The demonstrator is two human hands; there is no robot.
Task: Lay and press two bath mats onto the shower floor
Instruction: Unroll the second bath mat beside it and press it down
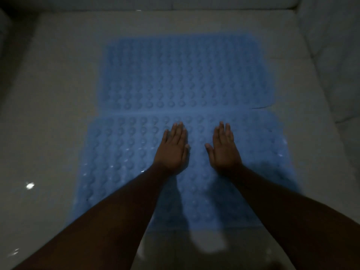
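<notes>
Head view: my left hand [174, 148] and right hand [224, 149] lie flat, fingers together, holding nothing, palms on the near blue bath mat [120, 152] at frame centre. Far bath mat [181, 75] abuts above, on the shower floor [54, 94]. Best to press outward toward the edges.

Dim, underexposed view with a cool blue-grey cast. Small specular highlights mark the glossy shower floor [48, 133] at lower left, and fainter glints dot the near mat [120, 152] along its left and right edges. The forearms read nearly black; soft shadows fall below the left hand [172, 151] and to the right of the right hand [224, 151], darkening the lower centre. Detail is soft and noisy throughout, and the far mat [181, 75] is blurred. Wide-angle distortion bends the edges at upper right; the corners darken, most strongly at upper left.
</notes>
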